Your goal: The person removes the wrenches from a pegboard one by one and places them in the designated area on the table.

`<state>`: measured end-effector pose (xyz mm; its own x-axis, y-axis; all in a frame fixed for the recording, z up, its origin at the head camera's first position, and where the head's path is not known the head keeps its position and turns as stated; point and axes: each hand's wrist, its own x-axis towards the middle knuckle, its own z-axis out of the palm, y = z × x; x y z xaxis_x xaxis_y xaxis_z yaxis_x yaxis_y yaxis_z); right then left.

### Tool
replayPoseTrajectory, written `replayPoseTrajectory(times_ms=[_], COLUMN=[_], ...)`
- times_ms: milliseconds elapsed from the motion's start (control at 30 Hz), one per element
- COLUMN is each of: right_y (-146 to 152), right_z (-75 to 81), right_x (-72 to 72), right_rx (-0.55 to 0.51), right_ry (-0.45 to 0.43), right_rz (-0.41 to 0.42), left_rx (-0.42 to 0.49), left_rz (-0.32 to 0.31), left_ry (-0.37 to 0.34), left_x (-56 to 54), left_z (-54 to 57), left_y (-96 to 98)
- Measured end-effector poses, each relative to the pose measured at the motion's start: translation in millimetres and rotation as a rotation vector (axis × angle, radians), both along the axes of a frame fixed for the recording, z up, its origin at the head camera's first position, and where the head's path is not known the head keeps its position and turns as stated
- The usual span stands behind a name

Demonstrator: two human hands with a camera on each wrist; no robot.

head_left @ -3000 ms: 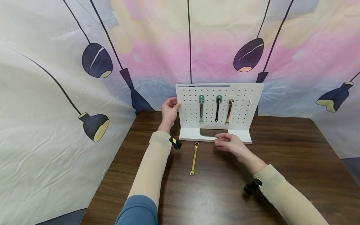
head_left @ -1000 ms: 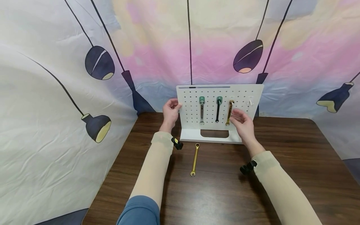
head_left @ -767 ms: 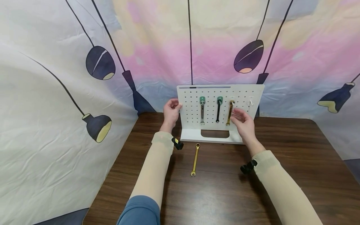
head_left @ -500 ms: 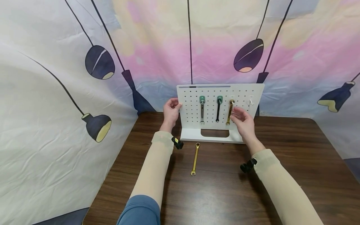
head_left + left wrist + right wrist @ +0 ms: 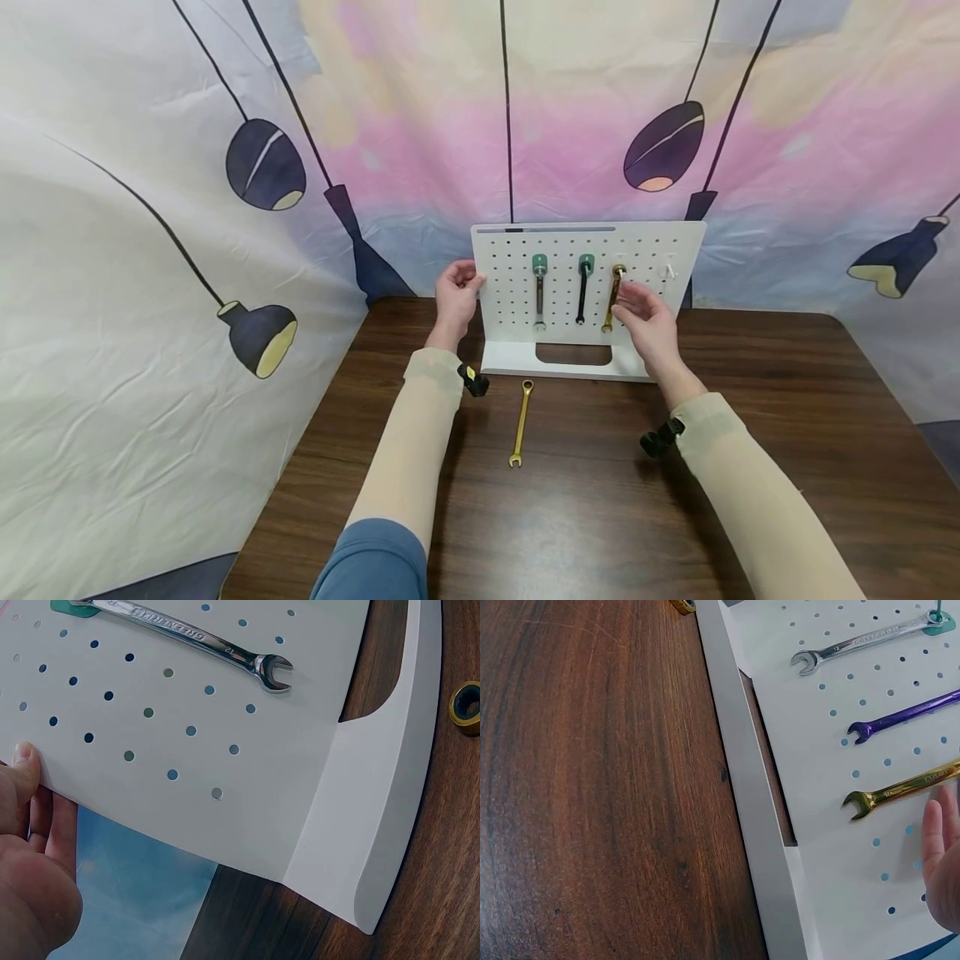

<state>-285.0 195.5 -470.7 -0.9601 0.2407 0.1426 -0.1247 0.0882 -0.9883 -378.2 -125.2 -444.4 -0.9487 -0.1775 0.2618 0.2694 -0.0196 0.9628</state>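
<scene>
At left we list the left hand (image 5: 454, 300), thumb and fingers pinching the edge of an upright white flat pegboard (image 5: 510, 335), round-holed, its base cut with a rounded slot. Near side: one yellow-gold metal wrench (image 5: 521, 425), flat on the brown wood-grained table (image 5: 570, 517). Hung on the board, left to right: a polished silver wrench (image 5: 870, 640) on a green-backed hook; a glossy purple wrench (image 5: 904, 717); a shiny gold-toned wrench (image 5: 904, 787). Against or just beside the last, the right hand (image 5: 651, 329), fingers extended; whether pinching, we cannot tell. Right: one white hook (image 5: 668, 272).
</scene>
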Motion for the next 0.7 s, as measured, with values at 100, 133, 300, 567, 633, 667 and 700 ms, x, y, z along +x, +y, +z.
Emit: replayPoseTrajectory(times_ms=[100, 133, 300, 567, 633, 667, 700], right_y=[-0.7, -0.6, -0.4, -1.4, -1.6, -1.8, -2.1], right_z=[1.5, 1.8, 2.5, 1.0, 1.3, 1.5, 1.8], right_x=[-0.1, 0.0, 1.0, -0.2, -0.7, -0.7, -0.8], right_rx=[-0.009, -0.014, -0.033, -0.05, -0.051, -0.053, -0.055], right_ry=[-0.004, -0.006, -0.011, 0.0, 0.0, 0.001, 0.0], right_rz=[0.004, 0.006, 0.011, 0.019, 0.02, 0.02, 0.02], left_rx=[-0.001, -0.001, -0.005, -0.008, -0.005, -0.004, -0.004], left_rz=[0.003, 0.005, 0.01, 0.009, 0.01, 0.012, 0.012], left_ry=[0.004, 0.005, 0.01, 0.001, 0.003, 0.004, 0.005], left_x=[0.1, -0.1, -0.9, -1.4, -1.7, -1.8, -2.0], left_z=[0.4, 0.3, -0.5, -1.0, -1.2, -1.3, -1.4], left_y=[0.5, 0.8, 2.4, 1.4, 1.2, 1.2, 1.2])
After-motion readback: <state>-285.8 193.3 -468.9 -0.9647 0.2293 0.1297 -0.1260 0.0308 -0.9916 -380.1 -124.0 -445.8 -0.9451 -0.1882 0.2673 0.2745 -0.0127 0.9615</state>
